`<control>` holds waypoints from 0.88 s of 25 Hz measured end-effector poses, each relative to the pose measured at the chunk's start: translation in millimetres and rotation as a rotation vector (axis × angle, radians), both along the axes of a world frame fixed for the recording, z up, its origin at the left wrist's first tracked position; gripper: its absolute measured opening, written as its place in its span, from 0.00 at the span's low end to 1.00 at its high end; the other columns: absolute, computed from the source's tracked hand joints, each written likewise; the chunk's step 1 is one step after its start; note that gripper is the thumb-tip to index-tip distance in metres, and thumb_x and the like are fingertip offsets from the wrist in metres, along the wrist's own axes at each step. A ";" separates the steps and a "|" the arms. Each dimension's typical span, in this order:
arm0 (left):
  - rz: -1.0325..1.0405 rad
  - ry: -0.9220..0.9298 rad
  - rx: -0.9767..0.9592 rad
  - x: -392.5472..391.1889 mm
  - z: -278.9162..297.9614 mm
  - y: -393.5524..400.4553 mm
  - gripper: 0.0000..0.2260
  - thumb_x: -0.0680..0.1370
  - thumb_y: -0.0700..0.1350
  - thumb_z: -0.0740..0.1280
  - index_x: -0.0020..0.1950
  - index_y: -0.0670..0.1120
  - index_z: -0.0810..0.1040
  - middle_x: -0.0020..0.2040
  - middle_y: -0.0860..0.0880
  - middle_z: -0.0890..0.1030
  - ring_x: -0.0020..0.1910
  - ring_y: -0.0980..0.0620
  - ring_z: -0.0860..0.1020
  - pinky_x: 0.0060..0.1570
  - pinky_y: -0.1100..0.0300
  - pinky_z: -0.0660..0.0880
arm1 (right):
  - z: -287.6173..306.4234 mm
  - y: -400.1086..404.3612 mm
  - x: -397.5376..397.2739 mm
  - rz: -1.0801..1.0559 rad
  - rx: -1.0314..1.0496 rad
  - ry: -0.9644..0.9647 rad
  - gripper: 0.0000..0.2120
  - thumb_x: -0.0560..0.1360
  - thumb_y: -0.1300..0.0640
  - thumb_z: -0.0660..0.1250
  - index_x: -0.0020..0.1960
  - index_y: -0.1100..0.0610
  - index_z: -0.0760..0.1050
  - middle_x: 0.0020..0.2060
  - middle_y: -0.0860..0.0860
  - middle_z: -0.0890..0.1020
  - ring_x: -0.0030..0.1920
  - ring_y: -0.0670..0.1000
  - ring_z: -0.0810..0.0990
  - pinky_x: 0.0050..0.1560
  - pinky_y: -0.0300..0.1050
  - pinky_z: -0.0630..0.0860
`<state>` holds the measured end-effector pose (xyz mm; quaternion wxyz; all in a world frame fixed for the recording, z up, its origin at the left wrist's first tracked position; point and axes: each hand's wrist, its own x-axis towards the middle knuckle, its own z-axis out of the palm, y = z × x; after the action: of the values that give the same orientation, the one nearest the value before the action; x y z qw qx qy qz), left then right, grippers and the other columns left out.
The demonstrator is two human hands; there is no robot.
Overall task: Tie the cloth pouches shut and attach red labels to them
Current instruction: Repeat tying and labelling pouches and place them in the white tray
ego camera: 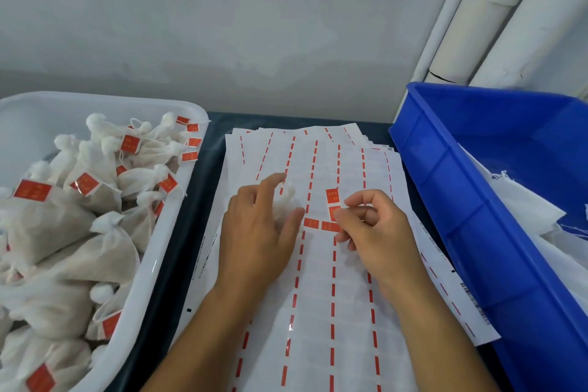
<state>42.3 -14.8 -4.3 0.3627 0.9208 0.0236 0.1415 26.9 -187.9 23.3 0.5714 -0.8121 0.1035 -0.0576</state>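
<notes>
A small white cloth pouch (284, 200) lies under my left hand (254, 232), which holds it over the label sheets; its tied top pokes out between index finger and thumb. My other fingers are hidden beneath the hand. My right hand (372, 226) pinches a red label (333, 212) between thumb and fingertips, just right of the pouch. Further red labels (311, 223) remain on the sheet beside it. The stack of white backing sheets (318, 296) with red dashed strips covers the middle of the table.
A white plastic tub (187, 188) on the left holds several tied pouches with red labels (86, 183). A blue crate (477, 200) on the right contains loose white cloth (528, 207). A grey wall and white pipes stand behind.
</notes>
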 end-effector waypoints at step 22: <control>-0.269 0.035 -0.329 -14.1 15.7 -7.2 0.12 0.81 0.48 0.69 0.60 0.64 0.79 0.53 0.70 0.80 0.55 0.71 0.77 0.46 0.80 0.73 | -1.5 -6.2 -6.6 -0.065 0.173 -0.075 0.06 0.78 0.50 0.72 0.53 0.45 0.77 0.39 0.40 0.85 0.40 0.40 0.85 0.31 0.28 0.76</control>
<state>28.2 -22.0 11.4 0.5234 0.8463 -0.0702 0.0698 20.3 -194.1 21.8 0.6405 -0.7533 0.1130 -0.0975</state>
